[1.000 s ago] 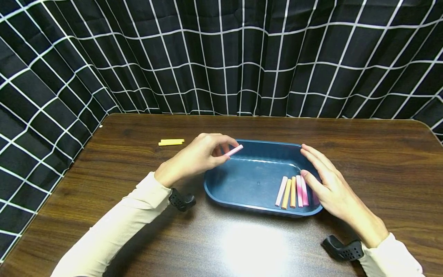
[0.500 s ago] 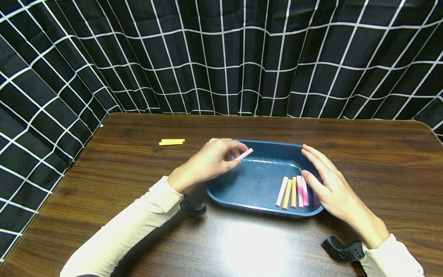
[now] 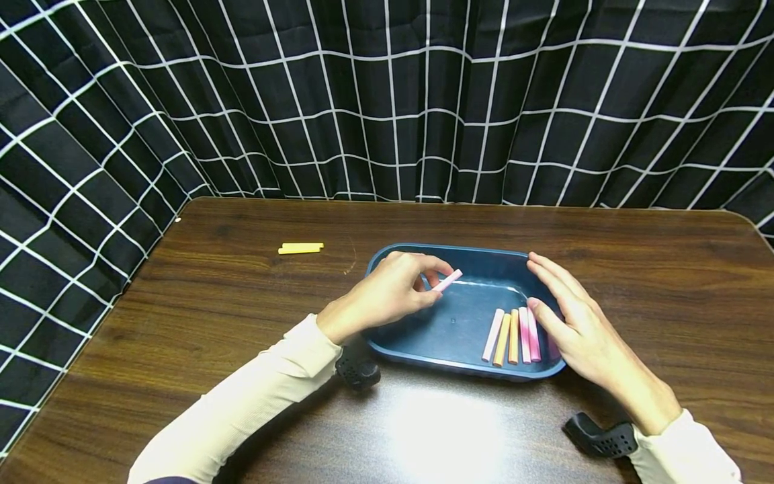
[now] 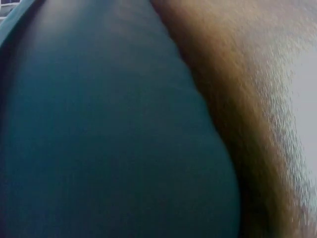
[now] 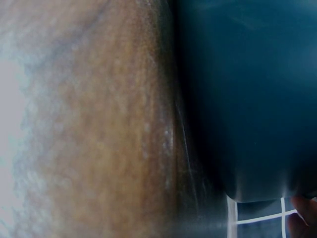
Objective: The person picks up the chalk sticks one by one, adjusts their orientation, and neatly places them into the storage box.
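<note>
Hanging from far left across the back: a black curtain point(image 3: 399, 87) with a white grid ran behind the wooden bench point(image 3: 230, 323).
Yellow pair: two yellow chalk sticks point(image 3: 301, 248) lay side by side on the bench, well apart from the blue tray point(image 3: 435, 333).
Left hand point(image 3: 393, 290): it pinched a pale pink chalk stick point(image 3: 448, 279) between thumb and fingertips over the tray, the stick slanting up to the right.
Row in the tray: near the right end lay, from the left, another pale pink stick point(image 3: 492, 335), two orange chalk sticks point(image 3: 514, 336) and two deeper pink chalk sticks point(image 3: 533, 335), close together.
Right hand point(image 3: 571, 326): it was wide, long fingers against the tray's right rim, thumb spread toward the inside.
</note>
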The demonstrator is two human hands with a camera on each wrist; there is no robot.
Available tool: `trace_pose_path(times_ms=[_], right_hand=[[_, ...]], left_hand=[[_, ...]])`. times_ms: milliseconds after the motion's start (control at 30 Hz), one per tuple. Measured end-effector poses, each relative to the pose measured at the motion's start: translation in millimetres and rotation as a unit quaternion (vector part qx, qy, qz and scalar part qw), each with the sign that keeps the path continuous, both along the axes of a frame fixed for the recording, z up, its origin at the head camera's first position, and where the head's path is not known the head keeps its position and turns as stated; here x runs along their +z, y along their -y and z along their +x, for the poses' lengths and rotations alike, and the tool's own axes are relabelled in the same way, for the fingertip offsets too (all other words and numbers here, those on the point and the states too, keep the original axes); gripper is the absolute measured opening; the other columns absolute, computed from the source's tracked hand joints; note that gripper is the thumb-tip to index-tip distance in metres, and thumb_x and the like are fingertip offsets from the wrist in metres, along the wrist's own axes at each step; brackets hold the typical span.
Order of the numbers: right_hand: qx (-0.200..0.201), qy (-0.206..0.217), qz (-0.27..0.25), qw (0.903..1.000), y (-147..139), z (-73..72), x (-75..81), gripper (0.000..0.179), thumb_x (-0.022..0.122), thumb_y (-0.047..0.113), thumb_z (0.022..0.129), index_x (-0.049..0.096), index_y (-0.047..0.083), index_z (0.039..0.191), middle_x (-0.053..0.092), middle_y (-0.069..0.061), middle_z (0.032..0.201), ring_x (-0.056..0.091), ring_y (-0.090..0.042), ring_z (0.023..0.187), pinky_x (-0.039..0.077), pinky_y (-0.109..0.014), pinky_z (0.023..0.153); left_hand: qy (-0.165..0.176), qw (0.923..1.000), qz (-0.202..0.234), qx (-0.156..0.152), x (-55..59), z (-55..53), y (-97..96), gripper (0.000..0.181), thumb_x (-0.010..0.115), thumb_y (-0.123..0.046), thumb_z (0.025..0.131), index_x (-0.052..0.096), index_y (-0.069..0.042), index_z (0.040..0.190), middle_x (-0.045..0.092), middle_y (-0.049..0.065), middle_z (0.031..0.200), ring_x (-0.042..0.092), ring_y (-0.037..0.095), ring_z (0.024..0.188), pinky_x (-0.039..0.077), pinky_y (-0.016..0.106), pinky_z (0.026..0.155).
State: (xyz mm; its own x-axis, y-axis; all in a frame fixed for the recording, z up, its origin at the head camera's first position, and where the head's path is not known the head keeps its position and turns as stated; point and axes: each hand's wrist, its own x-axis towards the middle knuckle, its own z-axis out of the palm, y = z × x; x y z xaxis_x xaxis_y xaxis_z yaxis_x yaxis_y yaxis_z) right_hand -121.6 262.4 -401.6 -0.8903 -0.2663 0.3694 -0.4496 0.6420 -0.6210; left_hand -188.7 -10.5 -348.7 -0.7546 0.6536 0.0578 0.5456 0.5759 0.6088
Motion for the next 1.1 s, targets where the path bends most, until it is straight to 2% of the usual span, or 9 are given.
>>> trace_pose_path(times_ms=[233,500,800,933,1100], right_hand=[[0.002,-0.01,-0.001,0.9999,-0.4,-1.5,-1.3,0.054,0.055,0.011,0.098,0.041,0.004,0.149,0.036,-0.018,0.156,0.034,-0.04,0.143,0.011,-0.004,0.11],[0.001,-0.012,-0.001,0.9999,-0.6,-1.7,-1.9,0.053,0.056,0.01,0.098,0.041,0.003,0.149,0.036,-0.019,0.156,0.034,-0.04,0.143,0.012,-0.004,0.11],[0.0,-0.003,-0.003,1.0,0.4,-0.8,-1.0,0.054,0.055,0.011,0.098,0.04,0.004,0.149,0.036,-0.02,0.156,0.034,-0.045,0.141,0.012,-0.005,0.11],[0.001,-0.012,-0.003,0.9999,0.5,-1.5,-0.8,0.054,0.056,0.01,0.097,0.041,0.003,0.149,0.037,-0.019,0.156,0.035,-0.043,0.141,0.012,-0.004,0.11],[0.0,-0.011,-0.002,0.9999,0.1,-1.0,-0.8,0.054,0.056,0.01,0.097,0.041,0.003,0.149,0.036,-0.018,0.156,0.035,-0.042,0.142,0.012,-0.004,0.11]], left_hand=[[0.019,0.9998,-0.009,0.008,-4.7,2.6,-9.7,0.034,0.07,-0.01,0.09,0.067,-0.009,0.124,0.069,0.004,0.094,0.059,0.009,0.07,0.043,0.014,0.059],[0.048,0.9984,-0.021,0.022,-12.4,5.9,-26.0,0.037,0.072,-0.011,0.09,0.066,-0.009,0.126,0.067,0.002,0.092,0.054,0.006,0.06,0.038,0.014,0.051],[0.097,0.9949,-0.013,0.024,-23.0,7.6,-37.7,0.037,0.071,-0.011,0.09,0.064,-0.006,0.125,0.066,-0.001,0.078,0.058,0.001,0.05,0.043,0.015,0.054],[0.105,0.9939,-0.029,0.019,-27.8,7.6,-41.9,0.035,0.071,-0.011,0.09,0.064,-0.006,0.124,0.066,-0.005,0.072,0.059,0.001,0.051,0.042,0.014,0.055],[0.135,0.9897,-0.043,0.016,-31.3,9.5,-47.3,0.035,0.071,-0.012,0.09,0.063,-0.007,0.124,0.066,-0.006,0.07,0.058,0.001,0.054,0.041,0.015,0.05]])
